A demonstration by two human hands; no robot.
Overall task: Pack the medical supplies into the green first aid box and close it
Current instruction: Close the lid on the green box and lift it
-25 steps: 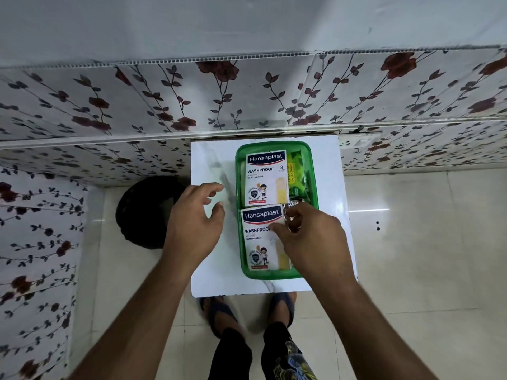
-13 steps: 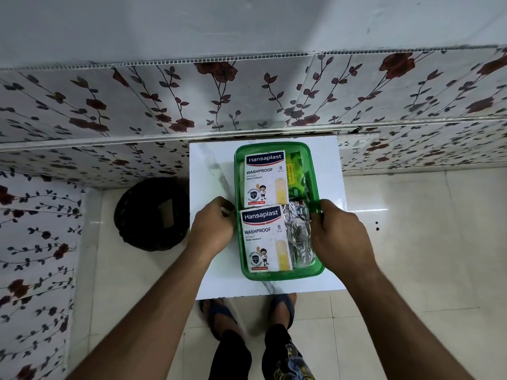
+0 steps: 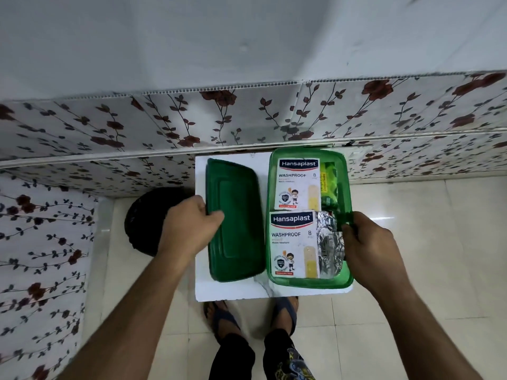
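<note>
The green first aid box (image 3: 310,282) stands open on the right half of a small white table (image 3: 227,292). Inside lie two Hansaplast plaster packs (image 3: 297,185) (image 3: 292,245), a silver foil strip (image 3: 329,242) and a green packet (image 3: 329,185). The dark green lid (image 3: 236,220) lies flat on the table to the left of the box. My left hand (image 3: 189,223) grips the lid's left edge, thumb on top. My right hand (image 3: 367,242) pinches the box's right rim at its small green tab.
A flower-patterned wall runs right behind the table. A black round basket (image 3: 148,220) sits on the tiled floor to the left of the table. My feet in sandals (image 3: 222,316) stand just below the table's near edge.
The box has shifted from the table's middle to its right side. The dark green lid now lies at the left with my left hand on it. My right hand stays on the box's right rim.
</note>
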